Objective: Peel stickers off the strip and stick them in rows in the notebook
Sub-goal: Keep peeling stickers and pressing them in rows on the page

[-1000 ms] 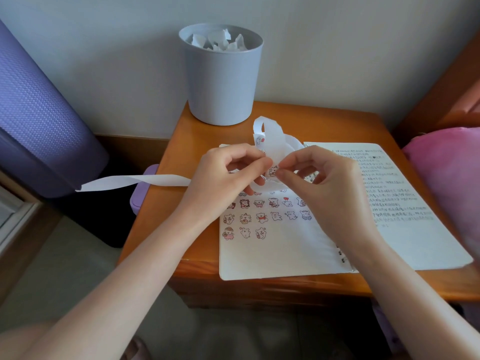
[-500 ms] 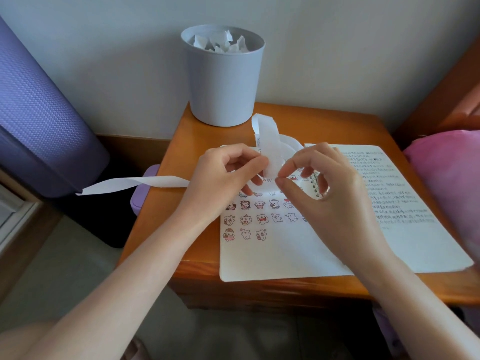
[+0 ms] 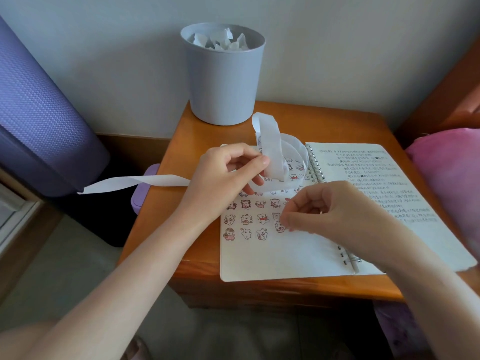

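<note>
An open spiral notebook lies on the wooden table. Its left page carries rows of small cartoon stickers; the right page is handwritten. My left hand pinches a long white sticker strip, which curls in loops above the page and trails off the table to the left. My right hand is down at the left page, fingertips pinching a small sticker at the end of the bottom row. Whether the sticker touches the paper is unclear.
A grey bin with crumpled white paper stands at the table's back left. A purple mat roll leans at the left, a small purple container sits beside the table, and a pink cushion lies at the right.
My right hand has left the strip and moved down and right to the bottom sticker row, carrying a sticker. My left hand keeps hold of the strip.
</note>
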A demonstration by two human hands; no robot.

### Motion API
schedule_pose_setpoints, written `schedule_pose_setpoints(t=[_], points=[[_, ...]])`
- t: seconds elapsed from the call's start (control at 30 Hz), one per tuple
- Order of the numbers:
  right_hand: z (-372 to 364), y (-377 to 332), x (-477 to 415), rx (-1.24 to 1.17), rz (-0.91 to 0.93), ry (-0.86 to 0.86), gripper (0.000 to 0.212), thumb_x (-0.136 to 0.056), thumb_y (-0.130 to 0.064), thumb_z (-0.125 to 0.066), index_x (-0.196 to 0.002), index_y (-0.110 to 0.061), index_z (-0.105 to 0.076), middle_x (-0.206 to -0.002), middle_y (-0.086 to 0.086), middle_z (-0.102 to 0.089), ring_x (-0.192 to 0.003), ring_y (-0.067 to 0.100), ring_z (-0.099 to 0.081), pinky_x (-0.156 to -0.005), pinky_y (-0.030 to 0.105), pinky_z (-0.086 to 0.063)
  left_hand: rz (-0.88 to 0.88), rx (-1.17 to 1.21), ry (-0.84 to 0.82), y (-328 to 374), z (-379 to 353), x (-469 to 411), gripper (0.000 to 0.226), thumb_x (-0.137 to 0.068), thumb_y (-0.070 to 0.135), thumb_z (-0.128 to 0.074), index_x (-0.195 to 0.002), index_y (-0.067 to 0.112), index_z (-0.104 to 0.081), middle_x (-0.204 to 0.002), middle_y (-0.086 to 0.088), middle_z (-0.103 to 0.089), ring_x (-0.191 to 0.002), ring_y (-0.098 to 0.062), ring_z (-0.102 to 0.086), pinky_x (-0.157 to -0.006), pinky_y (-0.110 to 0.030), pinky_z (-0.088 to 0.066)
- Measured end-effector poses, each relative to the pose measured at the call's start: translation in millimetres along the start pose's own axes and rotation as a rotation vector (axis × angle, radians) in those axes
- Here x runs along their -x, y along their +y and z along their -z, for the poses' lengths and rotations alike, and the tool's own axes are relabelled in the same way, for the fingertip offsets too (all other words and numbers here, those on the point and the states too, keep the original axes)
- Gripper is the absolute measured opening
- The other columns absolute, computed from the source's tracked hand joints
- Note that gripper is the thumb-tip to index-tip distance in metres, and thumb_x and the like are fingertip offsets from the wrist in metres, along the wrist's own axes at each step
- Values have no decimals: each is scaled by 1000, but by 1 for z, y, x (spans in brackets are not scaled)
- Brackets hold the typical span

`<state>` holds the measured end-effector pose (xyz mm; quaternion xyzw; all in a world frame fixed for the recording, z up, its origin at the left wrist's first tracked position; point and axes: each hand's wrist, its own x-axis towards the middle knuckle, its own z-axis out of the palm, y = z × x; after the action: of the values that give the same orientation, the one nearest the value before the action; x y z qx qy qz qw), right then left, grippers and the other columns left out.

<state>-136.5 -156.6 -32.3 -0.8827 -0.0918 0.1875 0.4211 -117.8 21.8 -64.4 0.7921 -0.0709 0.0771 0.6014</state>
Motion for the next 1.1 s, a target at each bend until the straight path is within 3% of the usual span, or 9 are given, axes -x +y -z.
schedule_pose_setpoints(t=[0.2, 0.7, 0.83, 0.97, 1.1], points=[[-3, 2, 0, 76, 8, -4, 5, -76, -25, -73, -73, -21, -73, -72, -6, -72, -70, 11, -65, -66, 22, -52, 0, 5, 1, 0, -1, 0, 14, -91, 15, -60, -84, 7, -70, -77, -2, -69, -67, -5, -65, -53, -16, -49], [-9, 5, 0, 124, 35, 39, 6, -77, -24, -73, -72, -21, -72, -70, -3, -70, -56, 3, -56, -57, 23, -50, -6, -17, 0, 0, 0, 0, 14, -92, 17, -60, -84, 9, -70, -76, -1, -69, -68, -6, -66, -54, -16, -50], [-11, 6, 0, 165, 56, 56, 6, -77, -23, -72, -72, -22, -70, -67, -6, -68, -53, -3, -52, -50, 12, -42, -7, -20, -1, 0, -1, 0, 15, -92, 16, -60, -84, 8, -70, -76, -1, -69, -67, -5, -65, -53, -16, -50], [-10, 6, 0, 195, 73, 55, 8, -77, -25, -75, -74, -24, -67, -65, -9, -63, -53, -5, -50, -50, 9, -39, -12, -11, -5, 1, -1, 0, 14, -92, 15, -60, -85, 7, -70, -75, 2, -68, -67, -4, -65, -53, -16, -50], [-8, 8, -1, 236, 72, 65, 23, -77, -28, -76, -86, -28, -54, -76, -10, -57, -59, -7, -47, -54, 10, -39, -15, -16, -4, 1, -1, 0, 15, -92, 15, -60, -84, 7, -70, -76, 3, -69, -67, -5, -66, -53, -15, -49]])
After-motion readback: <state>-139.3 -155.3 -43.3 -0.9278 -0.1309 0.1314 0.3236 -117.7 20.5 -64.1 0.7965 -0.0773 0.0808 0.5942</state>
